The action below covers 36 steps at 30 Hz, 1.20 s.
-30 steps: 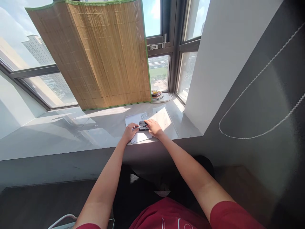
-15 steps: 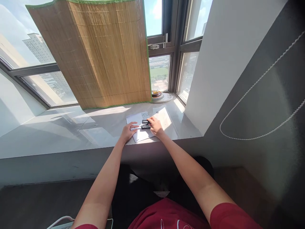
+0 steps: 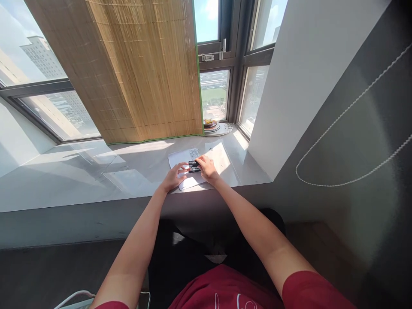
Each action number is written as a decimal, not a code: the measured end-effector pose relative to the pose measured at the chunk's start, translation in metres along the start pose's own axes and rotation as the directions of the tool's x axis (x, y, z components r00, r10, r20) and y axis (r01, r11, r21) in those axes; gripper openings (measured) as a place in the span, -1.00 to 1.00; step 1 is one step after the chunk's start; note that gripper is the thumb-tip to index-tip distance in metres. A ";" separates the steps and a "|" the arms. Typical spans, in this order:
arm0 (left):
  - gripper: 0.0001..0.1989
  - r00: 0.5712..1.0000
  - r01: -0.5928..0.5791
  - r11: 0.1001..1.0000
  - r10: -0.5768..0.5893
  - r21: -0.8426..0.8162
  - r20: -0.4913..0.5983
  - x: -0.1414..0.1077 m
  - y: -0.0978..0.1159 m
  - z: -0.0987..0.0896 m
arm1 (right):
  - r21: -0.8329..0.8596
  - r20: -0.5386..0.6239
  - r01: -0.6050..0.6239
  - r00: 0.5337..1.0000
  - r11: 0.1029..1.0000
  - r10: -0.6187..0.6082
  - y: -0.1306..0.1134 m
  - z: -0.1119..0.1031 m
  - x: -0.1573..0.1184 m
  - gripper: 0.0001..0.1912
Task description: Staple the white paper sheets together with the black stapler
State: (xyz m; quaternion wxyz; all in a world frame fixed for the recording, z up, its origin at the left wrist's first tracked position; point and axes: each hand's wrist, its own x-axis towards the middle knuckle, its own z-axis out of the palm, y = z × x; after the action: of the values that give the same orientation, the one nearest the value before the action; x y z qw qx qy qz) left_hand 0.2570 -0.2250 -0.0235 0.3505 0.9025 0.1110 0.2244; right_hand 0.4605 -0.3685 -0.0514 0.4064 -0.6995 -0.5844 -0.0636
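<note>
A black stapler with its upper and lower arms spread apart is over white paper on the windowsill. My right hand grips its right end, fingers wrapped round it. At the stapler's left end is my left hand, its fingers apart and the fingertips close to the gap between the arms. Whether those fingertips touch it or pinch something small, I cannot make out. Dark writing or print covers the paper's upper part. A small dark strip lies beyond my right hand.
A bamboo blind with green edging hangs before the window. Stacked plates stand in the sill's far corner. The sill stretches left in patches of sunlight. A white beaded cord loops along the right wall.
My left fingers have shifted slightly toward the stapler's left end. Its arms and my right hand have moved only a little. The view has tilted slightly.
</note>
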 end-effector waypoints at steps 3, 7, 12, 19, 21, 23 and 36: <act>-0.45 0.999 -0.035 0.999 0.035 -0.022 0.005 0.000 -0.002 0.002 | 0.007 -0.002 0.007 1.000 1.000 -0.007 0.001 0.001 0.000 -0.54; -0.47 0.999 -0.041 0.996 0.042 -0.077 0.005 0.000 -0.006 0.003 | 0.030 -0.016 0.022 1.000 0.999 -0.022 0.006 0.004 0.001 -0.58; -0.56 0.999 -0.023 0.995 0.026 -0.096 0.025 0.001 -0.013 0.006 | 0.022 -0.019 0.015 1.000 1.000 -0.015 0.003 0.005 -0.001 -0.61; -0.62 0.997 -0.065 0.975 0.073 0.212 -0.031 0.008 -0.019 0.012 | -0.020 -0.157 -0.030 0.987 0.999 0.027 -0.001 -0.016 -0.008 -0.57; -0.60 0.999 -0.043 0.955 0.049 0.295 -0.013 0.010 -0.021 0.014 | 0.002 -0.159 -0.064 0.985 0.998 0.063 0.013 -0.033 -0.014 -0.55; -0.59 0.999 -0.038 0.948 0.030 0.317 0.029 0.011 -0.022 0.016 | 0.003 -0.125 -0.104 0.987 0.995 0.104 0.032 -0.053 -0.023 -0.55; -0.75 0.988 -0.134 0.990 0.130 0.041 0.085 0.008 0.000 0.021 | -0.123 0.070 -0.026 0.997 0.992 0.035 0.038 -0.077 -0.041 -0.42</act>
State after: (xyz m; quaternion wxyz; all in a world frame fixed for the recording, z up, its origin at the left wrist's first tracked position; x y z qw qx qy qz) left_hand 0.2741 -0.2343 -0.0348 0.3181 0.9242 0.0415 0.2073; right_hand 0.5106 -0.4484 -0.0424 0.3423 -0.7337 -0.5830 -0.0678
